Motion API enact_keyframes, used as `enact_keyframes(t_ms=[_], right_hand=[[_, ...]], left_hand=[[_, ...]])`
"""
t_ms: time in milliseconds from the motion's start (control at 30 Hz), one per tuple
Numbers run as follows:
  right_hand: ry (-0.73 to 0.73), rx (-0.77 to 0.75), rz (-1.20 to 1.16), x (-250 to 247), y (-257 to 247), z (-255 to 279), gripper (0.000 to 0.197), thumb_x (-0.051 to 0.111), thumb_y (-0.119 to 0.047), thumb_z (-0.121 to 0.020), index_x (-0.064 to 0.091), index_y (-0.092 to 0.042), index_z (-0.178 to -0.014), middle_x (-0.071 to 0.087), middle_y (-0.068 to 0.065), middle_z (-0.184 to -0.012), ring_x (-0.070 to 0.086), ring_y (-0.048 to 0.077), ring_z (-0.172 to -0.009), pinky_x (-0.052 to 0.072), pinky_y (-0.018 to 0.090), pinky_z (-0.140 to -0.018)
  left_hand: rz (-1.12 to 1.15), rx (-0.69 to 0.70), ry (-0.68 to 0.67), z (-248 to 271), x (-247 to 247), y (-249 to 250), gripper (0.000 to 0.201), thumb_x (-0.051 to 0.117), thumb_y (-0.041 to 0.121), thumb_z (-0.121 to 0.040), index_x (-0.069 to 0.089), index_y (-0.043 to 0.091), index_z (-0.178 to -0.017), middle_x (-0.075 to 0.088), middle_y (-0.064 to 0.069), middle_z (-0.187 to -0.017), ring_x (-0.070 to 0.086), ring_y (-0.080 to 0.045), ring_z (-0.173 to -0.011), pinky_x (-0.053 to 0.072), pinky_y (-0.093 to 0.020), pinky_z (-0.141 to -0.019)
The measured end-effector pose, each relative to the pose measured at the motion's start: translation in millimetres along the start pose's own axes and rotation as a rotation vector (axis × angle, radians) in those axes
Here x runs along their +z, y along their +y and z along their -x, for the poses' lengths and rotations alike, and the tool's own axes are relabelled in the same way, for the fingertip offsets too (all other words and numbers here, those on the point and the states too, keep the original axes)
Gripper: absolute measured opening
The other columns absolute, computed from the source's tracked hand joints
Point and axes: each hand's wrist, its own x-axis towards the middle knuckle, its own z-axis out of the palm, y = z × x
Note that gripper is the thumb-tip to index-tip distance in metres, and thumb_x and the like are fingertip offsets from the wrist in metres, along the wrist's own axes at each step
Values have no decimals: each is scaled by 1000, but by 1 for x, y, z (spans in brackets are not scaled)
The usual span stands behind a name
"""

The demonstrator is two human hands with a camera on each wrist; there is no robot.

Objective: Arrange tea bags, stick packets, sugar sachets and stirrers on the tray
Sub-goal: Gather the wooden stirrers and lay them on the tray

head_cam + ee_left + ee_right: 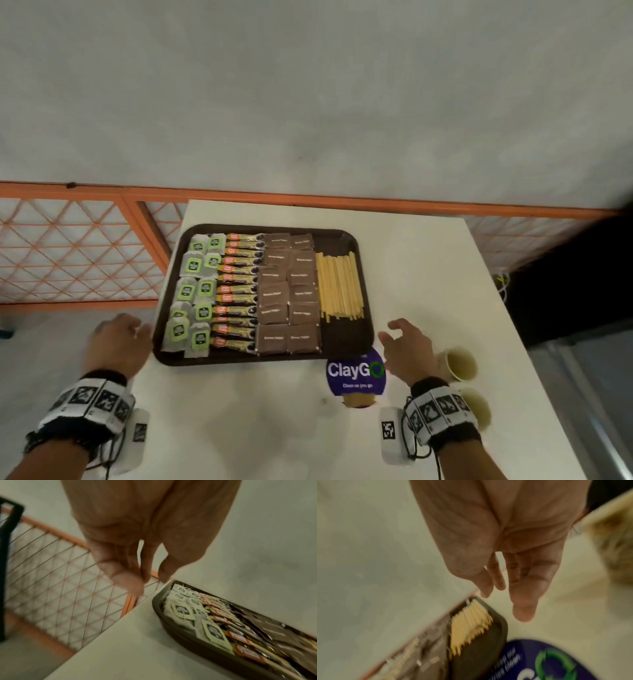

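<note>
Dark brown tray (346, 342), yellow stirrers (339, 286)

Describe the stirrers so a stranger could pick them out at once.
Find the dark brown tray on the white table. The stirrers fill its right-hand column, beside the brown sugar sachets. They alone are thin, pale yellow, unprinted sticks lying parallel in one bundle.

My left hand (137, 534): hangs above the tabletop edge, holding nothing.
My fingers (126, 580): loosely extended, pointing down, blurred.
Tray (171, 623): dark, on the tabletop (120, 649), lower right of my hand.
Tea bags (181, 609): at the tray's near end.
Stick packets (240, 638): beside them.
Orange mesh fence (51, 574): beyond the tabletop.
</note>
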Motion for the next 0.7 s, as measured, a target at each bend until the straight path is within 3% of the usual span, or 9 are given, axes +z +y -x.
enact_keyframes(t_ms=[67,100,200,300,367,500,533,633,700], right_hand=[[124,-55,-50,-27,22,33,14,62,-32,-93,64,-19,-100,68,-7,-77,64,9,-68,51,21,-66],[193,-59,-42,-40,34,50,13,62,-36,-93,64,-23,-95,66,-9,-75,64,11,-69,52,23,-66],[266,64,104,-65,84,81,44,66,-56,-81,55,-31,-116,53,-3,-105,58,22,-98,52,37,-80],[92,175,154,-59,133,78,90,71,-72,-62,34,-33,-134,36,0,-128,49,21,-113,46,37,-81],[73,61,71,-47,154,69,81,71,-71,-58,38,-37,-124,44,-7,-124,48,4,-99,47,31,-76],[26,-78,-34,-47,169,64,48,74,-50,-65,42,-37,-99,53,-13,-97,50,6,-79,39,19,-63],[12,-92,-46,-52,174,67,48,74,-50,-62,43,-37,-97,53,-14,-95,51,5,-77,39,17,-62],[-1,-77,-91,-69,196,72,51,79,-47,-51,45,-39,-88,57,-12,-86,53,6,-70,36,6,-60],[48,-65,-110,-82,210,74,50,83,-43,-46,46,-38,-79,59,-11,-74,56,7,-63,37,8,-59]], left_hand=[[-52,110,82,1,3,-5,29,50,49,-91,68,27,-100,69,-8,-100,66,-31,-85,55,-46,-83],[-53,178,96,13,4,3,32,47,54,-91,68,30,-96,69,-3,-92,65,-27,-80,55,-43,-78],[48,412,96,88,13,64,13,62,27,-93,68,20,-84,65,0,-74,60,-23,-68,49,-33,-67],[154,647,-3,153,45,123,10,68,15,-88,68,20,-80,63,13,-68,57,-4,-63,42,-19,-60],[190,715,-171,177,85,151,11,67,19,-90,66,26,-81,62,17,-70,58,2,-67,40,-13,-61],[248,757,-448,224,169,211,6,66,25,-91,63,30,-88,65,15,-82,61,-2,-76,45,-14,-68],[245,741,-487,234,188,225,9,68,28,-89,62,30,-96,64,15,-88,60,-2,-79,46,-16,-71],[182,669,-604,257,242,259,61,76,39,-79,46,30,-131,52,13,-122,53,-7,-109,45,-24,-92],[182,637,-631,268,269,274,85,81,44,-69,35,32,-140,45,10,-131,48,-12,-119,42,-33,-103]])
